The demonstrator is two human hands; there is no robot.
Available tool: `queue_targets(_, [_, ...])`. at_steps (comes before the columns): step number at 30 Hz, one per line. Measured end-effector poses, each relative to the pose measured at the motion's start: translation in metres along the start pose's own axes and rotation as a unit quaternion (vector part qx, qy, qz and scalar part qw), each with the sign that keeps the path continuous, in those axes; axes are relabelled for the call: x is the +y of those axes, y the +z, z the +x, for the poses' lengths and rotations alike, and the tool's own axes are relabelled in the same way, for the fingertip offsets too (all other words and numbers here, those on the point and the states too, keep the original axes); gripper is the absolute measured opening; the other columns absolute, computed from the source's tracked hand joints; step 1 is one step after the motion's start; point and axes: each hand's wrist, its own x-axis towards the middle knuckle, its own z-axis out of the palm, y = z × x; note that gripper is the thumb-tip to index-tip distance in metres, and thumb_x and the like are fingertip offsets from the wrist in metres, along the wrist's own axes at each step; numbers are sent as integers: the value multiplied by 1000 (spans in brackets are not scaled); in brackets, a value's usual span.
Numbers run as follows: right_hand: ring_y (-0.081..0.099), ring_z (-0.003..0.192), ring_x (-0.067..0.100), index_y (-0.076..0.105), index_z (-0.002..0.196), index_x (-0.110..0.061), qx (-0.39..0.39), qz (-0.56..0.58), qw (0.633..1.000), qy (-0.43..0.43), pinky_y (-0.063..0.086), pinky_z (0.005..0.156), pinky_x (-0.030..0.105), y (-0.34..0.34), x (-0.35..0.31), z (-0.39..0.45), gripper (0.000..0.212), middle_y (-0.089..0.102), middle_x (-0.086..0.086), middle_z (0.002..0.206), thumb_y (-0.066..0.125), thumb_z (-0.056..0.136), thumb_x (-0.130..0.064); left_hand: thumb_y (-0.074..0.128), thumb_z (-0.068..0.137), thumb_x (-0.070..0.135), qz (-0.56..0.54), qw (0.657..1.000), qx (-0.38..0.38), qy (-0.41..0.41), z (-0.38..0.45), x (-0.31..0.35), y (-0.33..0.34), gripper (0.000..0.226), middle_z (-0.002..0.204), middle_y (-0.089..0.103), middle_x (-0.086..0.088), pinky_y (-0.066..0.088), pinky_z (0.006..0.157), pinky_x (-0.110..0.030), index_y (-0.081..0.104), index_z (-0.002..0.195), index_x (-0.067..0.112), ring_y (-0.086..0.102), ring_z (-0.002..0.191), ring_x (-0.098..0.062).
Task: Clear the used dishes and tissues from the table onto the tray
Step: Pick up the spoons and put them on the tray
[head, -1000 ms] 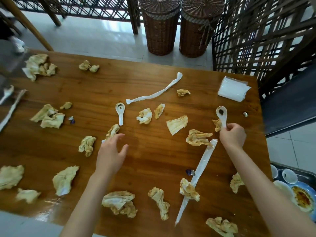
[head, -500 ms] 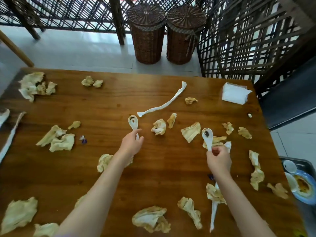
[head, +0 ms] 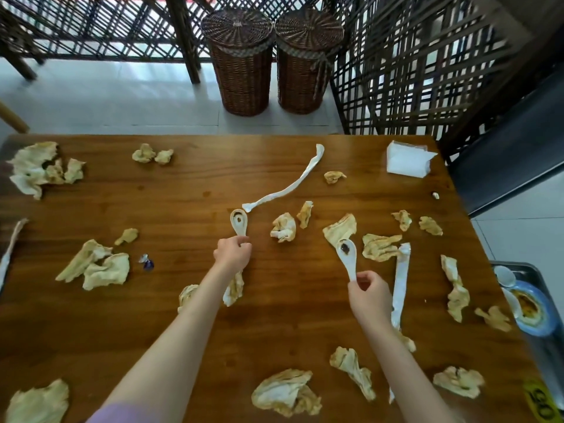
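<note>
My left hand (head: pixel 232 254) grips the handle of a white ceramic spoon (head: pixel 239 225) near the table's middle, bowl pointing away. My right hand (head: pixel 367 291) pinches the handle of a second white spoon (head: pixel 347 254), whose bowl holds a dark stain. Several crumpled, stained tissues (head: pixel 283 228) lie scattered over the wooden table (head: pixel 183 193). A twisted white paper strip (head: pixel 287 186) lies beyond the spoons and another strip (head: pixel 400 282) lies right of my right hand. The metal tray (head: pixel 540 346) sits off the table's right edge with a blue plate (head: pixel 532 309) and a small white cup (head: pixel 505 276) on it.
A pack of clean white napkins (head: pixel 407 160) lies at the far right corner. A small blue wrapper (head: pixel 148 264) lies left of my left arm. Two wicker baskets (head: pixel 244 59) stand on the floor beyond the table, beside dark lattice screens (head: pixel 412 71).
My left hand reached forward and took hold of the spoon in the middle of the table. My right hand drew its spoon back toward me. The camera view shifted.
</note>
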Motion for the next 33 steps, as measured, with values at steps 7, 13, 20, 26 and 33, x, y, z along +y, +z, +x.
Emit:
queue_targets(7, [54, 69, 5, 56, 111, -17, -1, 10, 1000, 17, 36, 45, 13, -9, 9, -10, 20, 55, -3, 95, 55, 92, -12, 45, 97, 28, -6, 1000, -15, -13, -8, 5, 6, 37, 128, 56, -6, 38, 104, -47, 55, 128, 12, 52, 117, -27])
queue_targets(13, [56, 68, 5, 56, 108, -17, -4, 8, 1000, 12, 36, 44, 12, -16, 13, -13, 18, 57, -3, 94, 55, 92, -12, 46, 96, 28, -7, 1000, 19, -6, -17, 3, 6, 33, 125, 60, -3, 37, 103, -47, 59, 125, 17, 53, 114, -24])
queue_targets(20, [54, 72, 5, 54, 103, -19, -21, 14, 1000, 2, 37, 48, 14, -14, 12, -18, 15, 53, -8, 88, 55, 91, -11, 70, 81, 40, -14, 989, 147, 5, -29, -5, 0, 28, 106, 69, 2, 35, 101, -45, 72, 101, 21, 56, 107, -20])
queue_targets(26, [55, 70, 6, 51, 95, -23, -16, 16, 1000, -3, 38, 47, 15, -20, 15, -19, 14, 54, -11, 82, 56, 91, -11, 68, 79, 49, 35, 989, 145, -17, -31, -6, 6, 29, 100, 69, 4, 29, 99, -44, 71, 94, 25, 55, 106, -19])
queue_targets(33, [55, 68, 5, 51, 96, -23, -12, 14, 1000, 8, 37, 44, 10, -23, 21, -18, 14, 52, -9, 84, 56, 91, -11, 42, 80, 73, 181, 973, 138, -48, -26, 2, 16, 62, 90, 68, -1, 30, 98, -45, 69, 87, 17, 58, 101, -25])
